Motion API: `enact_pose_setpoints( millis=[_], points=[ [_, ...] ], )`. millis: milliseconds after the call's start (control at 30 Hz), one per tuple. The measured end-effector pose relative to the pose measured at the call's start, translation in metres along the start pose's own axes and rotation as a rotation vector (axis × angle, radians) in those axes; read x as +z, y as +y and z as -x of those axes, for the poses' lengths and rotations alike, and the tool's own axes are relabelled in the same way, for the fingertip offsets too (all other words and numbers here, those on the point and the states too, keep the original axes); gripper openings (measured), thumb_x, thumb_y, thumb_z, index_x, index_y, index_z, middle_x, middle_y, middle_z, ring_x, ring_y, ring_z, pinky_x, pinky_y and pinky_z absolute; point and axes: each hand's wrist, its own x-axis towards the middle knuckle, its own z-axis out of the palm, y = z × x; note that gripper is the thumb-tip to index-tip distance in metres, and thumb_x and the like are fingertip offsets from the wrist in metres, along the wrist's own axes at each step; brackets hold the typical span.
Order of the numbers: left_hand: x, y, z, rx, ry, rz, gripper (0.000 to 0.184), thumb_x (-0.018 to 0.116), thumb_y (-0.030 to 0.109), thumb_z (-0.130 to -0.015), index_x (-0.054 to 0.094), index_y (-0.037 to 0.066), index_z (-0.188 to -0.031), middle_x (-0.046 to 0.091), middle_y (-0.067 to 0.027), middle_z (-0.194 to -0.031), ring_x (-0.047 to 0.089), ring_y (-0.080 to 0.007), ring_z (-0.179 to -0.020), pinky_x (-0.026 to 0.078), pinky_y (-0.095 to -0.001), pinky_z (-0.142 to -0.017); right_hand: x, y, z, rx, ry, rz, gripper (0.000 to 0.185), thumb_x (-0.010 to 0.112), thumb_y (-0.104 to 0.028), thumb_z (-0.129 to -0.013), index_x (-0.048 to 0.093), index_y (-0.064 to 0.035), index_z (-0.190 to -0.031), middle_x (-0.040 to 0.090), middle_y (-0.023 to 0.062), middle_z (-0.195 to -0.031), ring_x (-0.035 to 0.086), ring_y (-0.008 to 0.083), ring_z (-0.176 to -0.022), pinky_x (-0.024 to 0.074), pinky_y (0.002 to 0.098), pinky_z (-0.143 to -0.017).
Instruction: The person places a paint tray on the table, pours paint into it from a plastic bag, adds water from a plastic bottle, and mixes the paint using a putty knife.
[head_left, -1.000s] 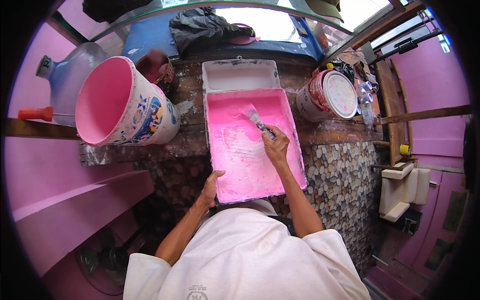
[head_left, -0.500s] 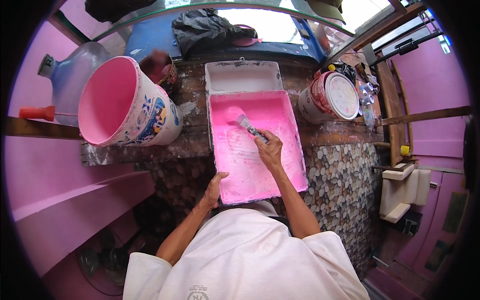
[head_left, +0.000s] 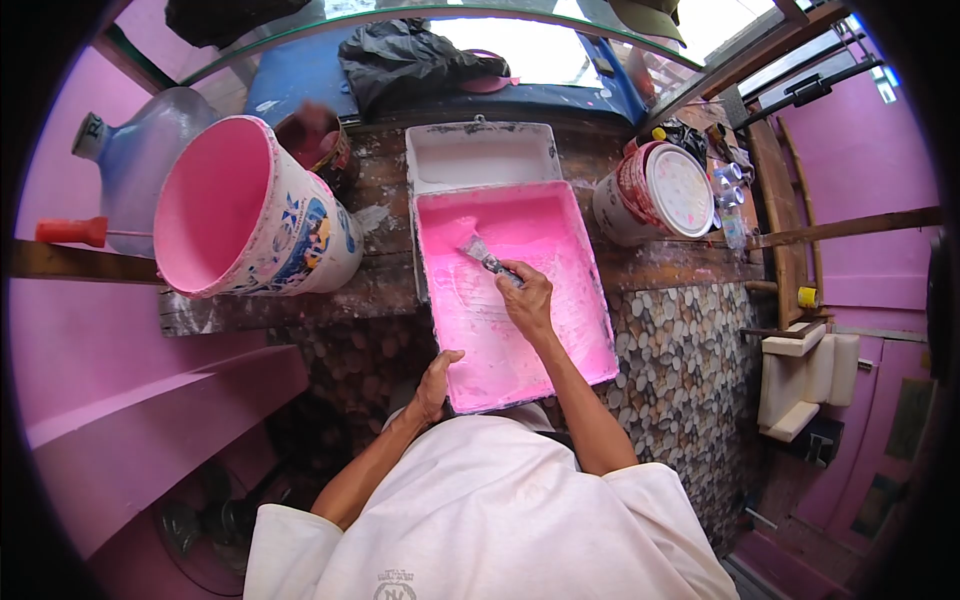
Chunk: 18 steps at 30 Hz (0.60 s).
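My right hand (head_left: 526, 300) is closed round the dark handle of a putty knife (head_left: 475, 247). Its paint-smeared blade points away from me, over the pink paint in the upper left of a paint tray (head_left: 597, 290). The tray is rectangular, coated in pink inside, with dark smudges on its outer rim. At its near left corner my left hand (head_left: 433, 388) grips the side, thumb over the rim and fingers hidden underneath. The near end of the tray rests close to my shirt; its far end lies at the wooden table (head_left: 385, 275).
Left on the table stands a large paint bucket (head_left: 335, 245), pink inside, beside a water jug (head_left: 150, 140) and a screwdriver (head_left: 75, 232). A white tray (head_left: 480, 160) lies beyond the paint tray. To the right is a lidded paint pail (head_left: 625, 205), near plastic bottles (head_left: 732, 215).
My right hand has drawn slightly left and toward me with the putty knife, whose blade now shows more bare metal. The tray has shifted slightly; my left hand keeps its grip.
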Motion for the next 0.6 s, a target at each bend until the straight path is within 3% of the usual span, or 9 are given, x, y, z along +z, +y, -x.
enact_pose_setpoints(
  millis=[33,133,200,267,367,500,567,600],
  points=[
    [0.001,0.001,0.002,-0.002,0.0,-0.002,0.039,0.049,0.033,-0.087,0.057,0.001,-0.108,0.058,-0.0082,-0.102,0.055,-0.0184,-0.096,0.042,-0.0303,-0.091,-0.001,-0.004,0.0,0.024,-0.079,-0.074,0.028,0.063,-0.013,-0.078,0.066,-0.0014,-0.103,0.066,0.0137,-0.079,0.062,0.0181,-0.069,0.0485,0.0306,-0.066],
    [0.004,0.002,0.004,0.006,0.014,-0.003,0.04,0.049,0.033,-0.087,0.057,0.001,-0.108,0.057,-0.0081,-0.104,0.053,-0.0176,-0.099,0.038,-0.0304,-0.095,0.004,0.002,0.0,-0.022,0.034,-0.002,0.028,0.063,-0.014,-0.078,0.066,-0.0016,-0.103,0.065,0.0141,-0.077,0.061,0.0172,-0.066,0.048,0.0309,-0.064],
    [0.001,-0.001,0.001,-0.004,-0.021,-0.052,0.048,0.045,0.036,-0.09,0.058,-0.001,-0.117,0.053,-0.0063,-0.117,0.044,-0.0168,-0.113,0.029,-0.0308,-0.103,0.007,0.004,0.0,-0.039,0.085,0.065,0.028,0.063,-0.014,-0.078,0.066,-0.0016,-0.103,0.065,0.0143,-0.076,0.061,0.0174,-0.066,0.0479,0.031,-0.063],
    [0.0,-0.003,0.0,-0.004,-0.017,-0.068,0.049,0.044,0.036,-0.09,0.057,-0.001,-0.118,0.053,-0.0071,-0.119,0.043,-0.0177,-0.115,0.028,-0.0316,-0.104,0.007,-0.001,0.001,0.001,-0.102,-0.032,0.028,0.063,-0.014,-0.078,0.066,-0.0009,-0.103,0.066,0.0153,-0.078,0.062,0.0199,-0.067,0.0483,0.0326,-0.064],
    [0.003,-0.001,0.004,0.035,0.01,-0.121,0.05,0.044,0.036,-0.089,0.057,-0.001,-0.12,0.053,-0.0086,-0.122,0.042,-0.0194,-0.119,0.026,-0.0329,-0.106,0.007,-0.005,0.003,-0.007,0.025,-0.016,0.029,0.063,-0.014,-0.078,0.066,-0.0011,-0.105,0.066,0.0151,-0.078,0.062,0.0194,-0.066,0.0481,0.0323,-0.064],
    [0.008,0.003,0.008,0.045,0.059,-0.166,0.05,0.044,0.037,-0.089,0.057,0.0,-0.121,0.053,-0.0112,-0.126,0.042,-0.0217,-0.122,0.025,-0.0338,-0.108,0.019,-0.001,0.006,-0.103,0.006,0.075,0.029,0.063,-0.014,-0.079,0.065,-0.002,-0.105,0.066,0.0142,-0.077,0.061,0.0184,-0.066,0.0479,0.0319,-0.063],
    [0.003,-0.006,0.003,0.048,0.046,-0.16,0.051,0.044,0.037,-0.089,0.057,0.0,-0.121,0.053,-0.0119,-0.127,0.042,-0.0221,-0.123,0.025,-0.034,-0.108,0.016,-0.007,0.005,-0.005,-0.133,-0.095,0.029,0.063,-0.014,-0.079,0.066,-0.0025,-0.105,0.066,0.0138,-0.078,0.063,0.0188,-0.068,0.0487,0.0324,-0.065],
    [0.002,-0.006,0.001,0.054,0.034,-0.15,0.051,0.043,0.037,-0.089,0.057,0.0,-0.12,0.053,-0.0126,-0.127,0.041,-0.0225,-0.123,0.024,-0.0342,-0.108,0.012,-0.015,0.007,0.024,-0.095,-0.096,0.03,0.063,-0.015,-0.078,0.066,-0.0023,-0.106,0.067,0.0132,-0.079,0.064,0.0191,-0.07,0.0491,0.0329,-0.066]
  ],
)
